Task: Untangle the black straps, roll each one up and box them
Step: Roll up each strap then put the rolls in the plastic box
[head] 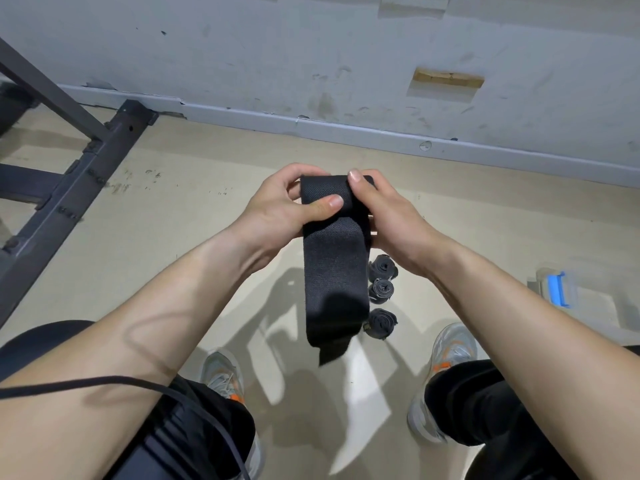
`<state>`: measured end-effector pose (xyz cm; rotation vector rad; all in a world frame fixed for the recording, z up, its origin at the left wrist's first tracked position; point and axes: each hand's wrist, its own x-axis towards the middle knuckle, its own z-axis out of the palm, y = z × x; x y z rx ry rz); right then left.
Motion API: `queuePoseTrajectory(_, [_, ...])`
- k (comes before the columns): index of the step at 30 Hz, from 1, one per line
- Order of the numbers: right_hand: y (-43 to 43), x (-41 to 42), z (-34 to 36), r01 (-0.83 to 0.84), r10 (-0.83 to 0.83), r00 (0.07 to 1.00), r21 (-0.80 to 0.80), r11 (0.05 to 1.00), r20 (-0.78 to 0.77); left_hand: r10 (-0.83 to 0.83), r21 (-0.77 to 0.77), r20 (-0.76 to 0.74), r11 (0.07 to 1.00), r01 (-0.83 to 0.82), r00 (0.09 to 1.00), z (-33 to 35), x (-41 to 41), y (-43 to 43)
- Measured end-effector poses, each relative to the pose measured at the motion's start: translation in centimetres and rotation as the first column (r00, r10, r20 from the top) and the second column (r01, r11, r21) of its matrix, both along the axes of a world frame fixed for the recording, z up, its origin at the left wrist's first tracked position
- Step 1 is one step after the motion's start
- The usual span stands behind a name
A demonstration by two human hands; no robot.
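A wide black strap [332, 271] hangs in front of me, its top end partly rolled between both hands and its loose tail dangling toward the floor. My left hand [277, 206] grips the roll from the left, thumb pressed across its front. My right hand [388, 216] holds the roll's right end, thumb on top. Three rolled black straps [381, 292] lie in a row on the floor behind the hanging tail. A clear box with a blue latch [554, 289] stands on the floor at the right.
A dark metal frame [86, 161] runs across the floor at the left. The grey wall and baseboard [346, 129] are straight ahead. My two shoes [221, 375] and knees fill the bottom. A thin black cord [138, 382] crosses my left forearm.
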<state>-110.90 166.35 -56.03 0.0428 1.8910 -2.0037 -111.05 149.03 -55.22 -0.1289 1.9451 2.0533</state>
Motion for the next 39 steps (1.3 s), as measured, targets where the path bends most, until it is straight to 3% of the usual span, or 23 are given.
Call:
queuePoseTrajectory(3, [-0.2,0.0,-0.4,0.045,-0.049,0.998,-0.090,0.995,-0.050,0.001,-0.033,-0.021,0.999,-0.002,1.000,0.0,0.1,0.1])
queuePoseTrajectory(6, [-0.2,0.1,-0.8,0.075,-0.085,0.995,-0.171,0.982,-0.051,-0.055,-0.070,0.078,0.996,0.061,0.995,0.6,0.3,0.3])
queuePoseTrajectory(13, [0.2,0.2,-0.7,0.006,-0.021,0.996,-0.170,0.985,-0.089,-0.086,-0.040,0.136,0.995,0.092,0.987,1.1,0.4,0.5])
queuePoseTrajectory(16, [0.2,0.4,-0.7,-0.017,0.005,0.997,-0.163,0.986,-0.077,-0.042,-0.031,0.096,0.999,0.045,0.994,0.8,0.2,0.3])
queuePoseTrajectory(21, [0.3,0.2,-0.4,-0.001,0.013,0.993,-0.104,0.995,0.116,-0.010,0.033,0.046,0.999,0.009,0.999,0.3,-0.2,0.1])
queuePoseTrajectory(27, [-0.3,0.5,-0.2,0.066,-0.062,0.995,-0.045,0.997,0.074,-0.063,-0.146,-0.125,0.988,0.044,0.990,-0.5,0.1,0.0])
queuePoseTrajectory(34, [-0.3,0.4,-0.1,0.106,-0.110,0.993,-0.105,0.989,-0.038,-0.048,-0.056,0.113,0.997,0.054,0.992,0.1,0.8,1.0])
queuePoseTrajectory(39, [0.0,0.3,0.1,0.060,-0.066,0.997,-0.151,0.987,-0.032,0.042,0.039,0.052,0.998,-0.044,0.998,-0.3,0.7,1.0])
